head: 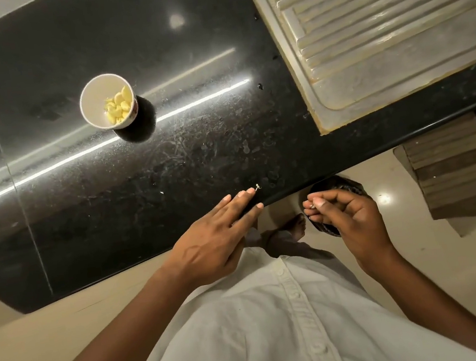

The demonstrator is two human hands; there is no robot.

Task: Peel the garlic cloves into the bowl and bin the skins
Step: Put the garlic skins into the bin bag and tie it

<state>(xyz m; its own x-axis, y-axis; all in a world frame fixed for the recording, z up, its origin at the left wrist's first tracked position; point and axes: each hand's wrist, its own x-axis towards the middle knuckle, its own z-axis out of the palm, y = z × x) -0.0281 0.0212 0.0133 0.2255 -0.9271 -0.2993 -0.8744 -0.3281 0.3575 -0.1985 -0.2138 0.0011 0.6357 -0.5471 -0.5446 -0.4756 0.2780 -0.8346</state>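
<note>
Your right hand [347, 214] pinches a papery skin scrap [312, 206] over the dark round bin [343, 185]. Your left hand [217, 237] lies flat, fingers straight, on the glossy black counter [111, 197]. Smooth yellow peeled cloves [118, 108] sit in the white bowl [92, 102], well apart from both hands.

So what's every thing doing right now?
bowl: upright on counter, part full.
garlic cloves: peeled, in bowl.
bin: on floor, below right hand.
left hand: flat, fingers straight, on counter edge.
right hand: pinching a skin bit.
skin scrap: loose on counter by left hand.
</note>
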